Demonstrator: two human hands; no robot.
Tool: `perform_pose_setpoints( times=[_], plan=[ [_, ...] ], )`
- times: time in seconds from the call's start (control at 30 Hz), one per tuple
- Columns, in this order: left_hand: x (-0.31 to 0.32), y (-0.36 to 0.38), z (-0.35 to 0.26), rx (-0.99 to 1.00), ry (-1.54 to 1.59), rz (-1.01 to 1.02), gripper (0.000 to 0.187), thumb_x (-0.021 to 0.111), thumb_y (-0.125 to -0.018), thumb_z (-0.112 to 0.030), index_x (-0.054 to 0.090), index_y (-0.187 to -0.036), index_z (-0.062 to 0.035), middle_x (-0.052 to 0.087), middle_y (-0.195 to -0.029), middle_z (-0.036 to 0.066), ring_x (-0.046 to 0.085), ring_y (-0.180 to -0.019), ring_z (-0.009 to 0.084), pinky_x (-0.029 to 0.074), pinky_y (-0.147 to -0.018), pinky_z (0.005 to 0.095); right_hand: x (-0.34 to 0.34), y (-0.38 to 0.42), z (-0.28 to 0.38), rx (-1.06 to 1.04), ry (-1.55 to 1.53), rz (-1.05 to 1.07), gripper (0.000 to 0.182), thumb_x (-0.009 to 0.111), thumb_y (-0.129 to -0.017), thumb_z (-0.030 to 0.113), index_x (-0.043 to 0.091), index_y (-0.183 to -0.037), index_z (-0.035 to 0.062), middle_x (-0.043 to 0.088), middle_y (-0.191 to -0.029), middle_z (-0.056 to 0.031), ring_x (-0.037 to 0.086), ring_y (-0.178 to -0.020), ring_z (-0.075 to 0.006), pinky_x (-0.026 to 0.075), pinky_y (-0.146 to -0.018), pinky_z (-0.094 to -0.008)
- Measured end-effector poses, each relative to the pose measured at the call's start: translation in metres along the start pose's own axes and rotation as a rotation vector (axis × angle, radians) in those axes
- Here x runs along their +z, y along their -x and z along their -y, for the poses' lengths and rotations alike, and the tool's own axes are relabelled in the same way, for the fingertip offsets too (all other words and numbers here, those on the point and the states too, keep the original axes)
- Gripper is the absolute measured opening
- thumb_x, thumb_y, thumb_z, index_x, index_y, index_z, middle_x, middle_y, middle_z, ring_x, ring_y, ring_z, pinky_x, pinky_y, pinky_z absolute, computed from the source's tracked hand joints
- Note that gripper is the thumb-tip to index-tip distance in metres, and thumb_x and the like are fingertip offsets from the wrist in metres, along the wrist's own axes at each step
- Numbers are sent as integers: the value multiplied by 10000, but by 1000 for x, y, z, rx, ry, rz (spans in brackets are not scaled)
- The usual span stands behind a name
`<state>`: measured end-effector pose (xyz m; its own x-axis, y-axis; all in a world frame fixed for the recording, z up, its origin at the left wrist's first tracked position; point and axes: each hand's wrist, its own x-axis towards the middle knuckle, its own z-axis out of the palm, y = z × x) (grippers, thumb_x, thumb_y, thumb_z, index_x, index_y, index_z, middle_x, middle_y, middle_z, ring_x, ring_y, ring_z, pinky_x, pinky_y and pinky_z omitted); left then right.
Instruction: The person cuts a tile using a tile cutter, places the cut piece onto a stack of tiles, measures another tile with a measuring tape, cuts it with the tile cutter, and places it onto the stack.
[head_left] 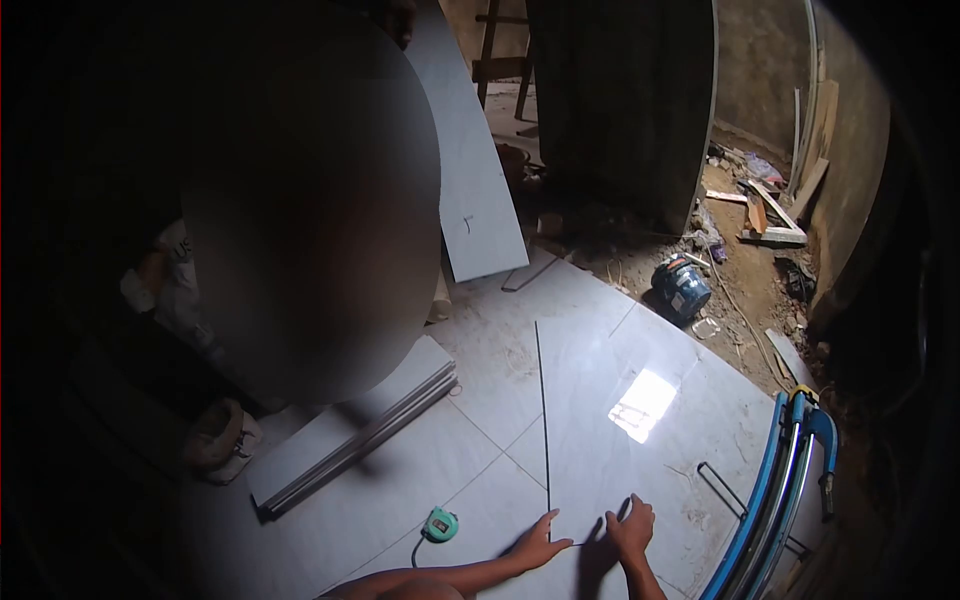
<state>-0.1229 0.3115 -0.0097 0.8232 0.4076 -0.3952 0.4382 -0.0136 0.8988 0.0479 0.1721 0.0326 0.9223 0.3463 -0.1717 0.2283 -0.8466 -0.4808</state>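
Note:
A large white tile (578, 440) lies on the tiled floor, a dark line along its left edge. At its near left corner is my left hand (538, 543), thumb and fingers spread at the edge and gripping nothing I can see. My right hand (632, 527) rests on or just over the tile's near end, to the right. Its fingers are bent but apart, and no tool shows in them. The hands cast dark shadows between them. Left of my left hand, a green tape measure (440, 524) sits on the floor.
Stacked cut tile strips (355, 430) lie at left, near another person's blurred shape. A blue tile cutter (775, 500) stands at right. A long grey panel (470, 190) leans behind. A dark bucket (681, 286), wood scraps (770, 215) and rubble lie beyond the floor's edge.

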Motion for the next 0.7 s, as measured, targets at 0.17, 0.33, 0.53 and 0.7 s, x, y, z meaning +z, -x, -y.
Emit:
perform_pose_setpoints(
  times=[0.17, 0.33, 0.53, 0.7],
  plan=[
    [-5, -1, 10, -4, 156, 22, 916, 786, -890, -333, 276, -1571, 5, 382, -1581, 267, 468, -1409, 398, 435, -1121, 442, -4, 0, 0, 29, 14, 32, 745, 813, -785, 310, 534, -1404, 3, 561, -1268, -211, 533, -1207, -387, 464, -1023, -487],
    [-25, -1, 11, -18, 260, -6, 824, 765, -916, -256, 316, -1551, 18, 420, -1557, 264, 535, -1348, 340, 459, -1090, 407, 25, -11, 6, -342, -87, -270, 745, 825, -791, 285, 526, -1409, -6, 545, -1368, -230, 532, -1264, -393, 471, -1021, -491],
    [-51, -16, 11, 92, 245, -250, 539, 730, -926, -121, 517, -1401, 18, 643, -1346, 175, 676, -1128, 228, 516, -993, 341, -16, -9, 184, -167, -1448, 523, 693, 707, -950, 194, 378, -1526, -4, 450, -1530, -221, 542, -1335, -350, 491, -1066, -472],
    [-79, -34, -7, 309, 430, -366, 404, 695, -925, -95, 594, -1293, 37, 689, -1227, 149, 687, -1058, 218, 525, -962, 341, -67, -26, 344, -315, -1889, 856, 753, 577, -1022, 404, 248, -1592, 39, 256, -1657, -204, 347, -1495, -364, 355, -1186, -536]
  ],
)
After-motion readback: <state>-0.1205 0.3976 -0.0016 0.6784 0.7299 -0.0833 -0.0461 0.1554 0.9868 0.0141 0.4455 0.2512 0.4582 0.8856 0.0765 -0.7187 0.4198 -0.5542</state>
